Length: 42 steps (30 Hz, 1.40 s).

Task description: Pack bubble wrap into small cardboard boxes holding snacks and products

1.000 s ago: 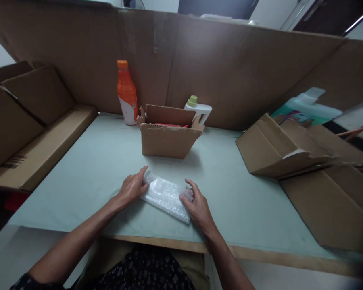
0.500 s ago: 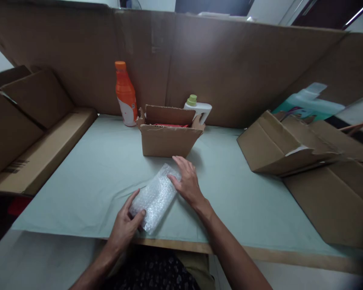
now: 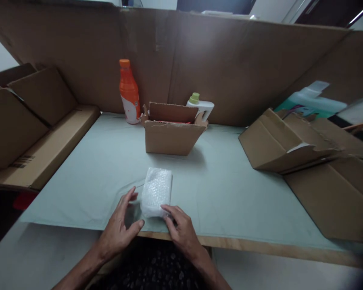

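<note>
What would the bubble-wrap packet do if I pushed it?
The bubble-wrap packet would probably slide, not roll, because it looks flat. Being bubbly outside, it might squash a little. Its fairly straight edges hint at something stiff inside.

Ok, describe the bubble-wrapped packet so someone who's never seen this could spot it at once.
On the pale green table, find the open box standing in the middle, towards the back. In front of it, near the table's front edge, the packet lies with its near right corner in the right hand. It alone is bubble-wrapped, unlike the orange bottle and white bottle beyond.
</note>
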Each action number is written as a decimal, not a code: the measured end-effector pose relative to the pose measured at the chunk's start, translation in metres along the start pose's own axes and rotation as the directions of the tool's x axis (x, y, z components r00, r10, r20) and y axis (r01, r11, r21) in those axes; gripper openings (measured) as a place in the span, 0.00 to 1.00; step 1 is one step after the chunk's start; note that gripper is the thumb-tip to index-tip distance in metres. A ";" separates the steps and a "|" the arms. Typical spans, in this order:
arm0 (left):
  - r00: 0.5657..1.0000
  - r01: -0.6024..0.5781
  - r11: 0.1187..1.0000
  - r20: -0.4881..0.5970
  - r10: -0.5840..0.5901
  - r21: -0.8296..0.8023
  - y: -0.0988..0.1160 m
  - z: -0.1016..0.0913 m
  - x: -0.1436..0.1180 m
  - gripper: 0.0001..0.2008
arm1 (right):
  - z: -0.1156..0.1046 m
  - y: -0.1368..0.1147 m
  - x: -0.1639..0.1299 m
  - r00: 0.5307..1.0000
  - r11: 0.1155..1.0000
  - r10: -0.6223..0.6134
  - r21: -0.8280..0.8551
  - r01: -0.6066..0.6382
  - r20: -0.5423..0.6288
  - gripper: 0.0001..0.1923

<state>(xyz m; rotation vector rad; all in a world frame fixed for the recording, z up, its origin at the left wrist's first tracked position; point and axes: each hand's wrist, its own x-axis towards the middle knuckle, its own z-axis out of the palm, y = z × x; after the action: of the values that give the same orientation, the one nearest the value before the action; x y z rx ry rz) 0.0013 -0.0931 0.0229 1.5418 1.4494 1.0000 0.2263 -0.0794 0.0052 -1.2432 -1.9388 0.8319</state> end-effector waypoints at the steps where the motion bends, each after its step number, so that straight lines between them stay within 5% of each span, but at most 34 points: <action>1: 0.992 -0.121 0.990 0.028 0.120 0.070 0.000 -0.003 0.001 0.39 | -0.006 -0.001 0.004 0.997 0.997 0.068 0.041 -0.069 0.032 0.16; 4: 0.956 -0.269 0.955 0.159 0.248 0.124 0.001 0.001 0.010 0.38 | -0.018 -0.007 0.017 0.964 0.970 0.224 0.060 -0.235 0.142 0.19; 10: 0.995 0.080 0.988 0.053 -0.088 0.128 -0.005 0.020 0.032 0.27 | -0.013 0.000 0.027 0.953 0.941 0.255 0.182 -0.284 0.165 0.31; 12: 0.994 0.097 0.985 0.033 -0.102 0.140 -0.008 0.021 0.037 0.29 | -0.012 0.002 0.019 0.979 0.969 0.205 0.142 -0.201 -0.011 0.29; 15: 0.994 0.092 0.974 0.034 -0.101 0.205 -0.012 0.022 0.042 0.31 | -0.014 -0.003 0.004 0.963 0.990 -0.098 -0.125 0.069 -0.252 0.20; 18: 0.993 0.079 0.959 0.067 -0.101 0.271 -0.015 0.024 0.045 0.30 | -0.014 -0.008 0.003 0.927 0.873 -0.369 -0.366 0.322 -0.065 0.18; 21: 0.999 -0.040 0.950 -0.002 0.043 0.310 -0.013 0.023 0.040 0.25 | -0.010 -0.005 0.019 0.905 0.788 -0.407 -0.453 0.417 0.126 0.16; 24: 0.959 -0.259 0.900 -0.018 0.283 0.350 -0.008 0.015 0.027 0.24 | -0.011 -0.002 0.034 0.924 0.839 -0.337 -0.388 0.382 0.181 0.14; 27: 0.929 -0.370 0.869 0.116 0.352 0.328 -0.005 0.008 0.020 0.25 | -0.016 -0.005 0.041 0.956 0.943 -0.143 -0.256 0.211 0.258 0.13; 32: 0.976 -0.219 0.901 0.070 0.208 0.374 -0.013 0.015 0.044 0.20 | -0.020 -0.007 0.058 0.983 0.941 -0.002 -0.333 0.064 0.185 0.12; 37: 0.983 -0.132 0.788 -0.026 0.184 0.602 -0.018 0.019 0.064 0.19 | -0.017 0.008 0.086 0.979 0.903 0.052 -0.428 0.038 0.197 0.31; 42: 0.978 -0.021 0.924 -0.185 0.099 0.382 -0.028 0.012 0.045 0.27 | -0.014 0.014 0.076 0.975 0.973 0.011 -0.228 0.041 0.221 0.12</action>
<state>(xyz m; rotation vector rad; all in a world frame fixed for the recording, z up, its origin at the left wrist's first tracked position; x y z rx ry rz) 0.0029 -0.0468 -0.0064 1.8080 1.8305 0.9740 0.2208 -0.0021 0.0174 -1.3131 -2.2747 0.7810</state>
